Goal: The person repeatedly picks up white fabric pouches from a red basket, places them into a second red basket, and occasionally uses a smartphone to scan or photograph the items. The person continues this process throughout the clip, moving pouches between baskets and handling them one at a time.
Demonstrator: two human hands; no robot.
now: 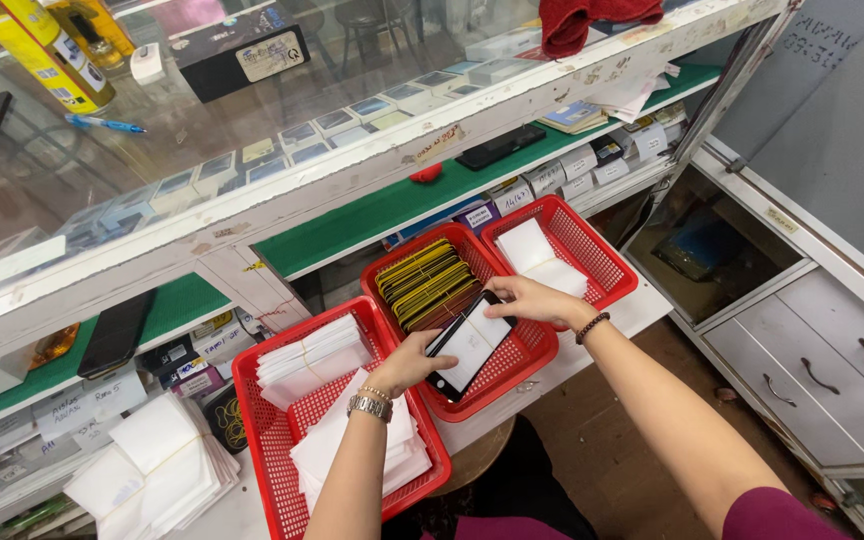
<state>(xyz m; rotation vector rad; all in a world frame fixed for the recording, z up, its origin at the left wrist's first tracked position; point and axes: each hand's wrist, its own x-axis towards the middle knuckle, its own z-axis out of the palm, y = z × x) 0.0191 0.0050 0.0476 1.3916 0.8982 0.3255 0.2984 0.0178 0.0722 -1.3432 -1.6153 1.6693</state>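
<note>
Leftmost, red basket (272, 440) of white packets. Left hand (407, 362), fingers clamped on phone's (467, 345) lower edge. Phone held above middle red basket (527, 352). Right hand (537, 300), fingers pinching its top corner. Third basket (607, 262) further right.

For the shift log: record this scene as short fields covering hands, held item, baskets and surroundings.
left hand: grips the lower end of the phone-shaped panel
right hand: holds the panel's upper end
panel: black frame, white face, above the middle basket
middle basket: red, yellow-edged stacks
left basket: red, white sleeves
right basket: red, white sheets
behind: glass counter, green shelf
</note>
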